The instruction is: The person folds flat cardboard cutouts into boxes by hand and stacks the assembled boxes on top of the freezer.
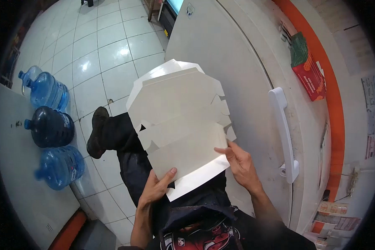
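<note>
Over my lap lies an unfolded white cardboard box blank [183, 108], with scored fold lines, cut tabs along its sides and a second white layer showing behind its far edge. My left hand [156, 186] grips its near left corner, thumb on top and fingers underneath. At the near right edge, my right hand [239, 162] pinches a side flap between thumb and fingers. The near strip of the cardboard [200, 179] is bent at an angle and catches the light. Under the blank are my dark trousers [133, 166].
To the right stands a white chest freezer [225, 54] with a white handle [284, 133]. A red and green box [308, 68] rests on it. Several large water bottles [50, 91] line the left side of the tiled floor [112, 46].
</note>
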Demonstrator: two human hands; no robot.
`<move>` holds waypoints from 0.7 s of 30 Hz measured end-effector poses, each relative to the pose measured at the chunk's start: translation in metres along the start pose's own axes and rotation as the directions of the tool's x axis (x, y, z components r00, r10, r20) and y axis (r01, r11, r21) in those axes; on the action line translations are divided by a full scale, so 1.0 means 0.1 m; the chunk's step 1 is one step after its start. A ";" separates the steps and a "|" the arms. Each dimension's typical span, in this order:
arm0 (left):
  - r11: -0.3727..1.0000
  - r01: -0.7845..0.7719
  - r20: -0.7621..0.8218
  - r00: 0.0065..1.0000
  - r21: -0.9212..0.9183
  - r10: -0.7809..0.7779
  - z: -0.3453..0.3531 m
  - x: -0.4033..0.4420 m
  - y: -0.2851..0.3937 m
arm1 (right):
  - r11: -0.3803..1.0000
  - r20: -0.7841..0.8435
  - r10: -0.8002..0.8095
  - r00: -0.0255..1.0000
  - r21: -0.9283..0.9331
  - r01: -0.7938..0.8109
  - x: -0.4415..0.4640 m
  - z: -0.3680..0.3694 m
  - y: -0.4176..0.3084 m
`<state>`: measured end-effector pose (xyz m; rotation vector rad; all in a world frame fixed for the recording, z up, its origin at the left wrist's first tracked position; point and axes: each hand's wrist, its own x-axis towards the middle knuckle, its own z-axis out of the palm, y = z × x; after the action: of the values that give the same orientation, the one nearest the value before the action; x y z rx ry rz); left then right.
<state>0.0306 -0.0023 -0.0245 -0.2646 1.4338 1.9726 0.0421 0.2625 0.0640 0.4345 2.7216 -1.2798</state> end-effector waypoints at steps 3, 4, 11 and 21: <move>1.000 -0.013 0.064 0.998 0.010 0.012 -0.11 0.08 -0.07 | 0.985 -0.015 0.170 0.985 0.005 -0.170 0.08 -0.11 0.06; 1.000 -0.006 0.041 0.999 0.004 0.006 -0.14 0.07 -0.06 | 0.976 -0.024 0.197 0.980 0.096 -0.194 0.10 -0.14 0.14; 0.999 -0.034 0.122 0.992 -0.031 0.037 -0.39 0.08 -0.14 | 0.830 0.141 0.220 0.965 0.493 -0.261 0.17 -0.33 0.12; 0.996 -0.021 0.015 1.000 0.086 0.020 -0.28 -0.01 0.05 | 0.933 0.222 0.187 0.957 0.264 -0.243 0.12 -0.23 0.13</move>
<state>0.0222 -0.0289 -0.0300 -0.1978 1.5131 1.9197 0.0355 0.2908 0.0663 0.5834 2.2627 -1.5689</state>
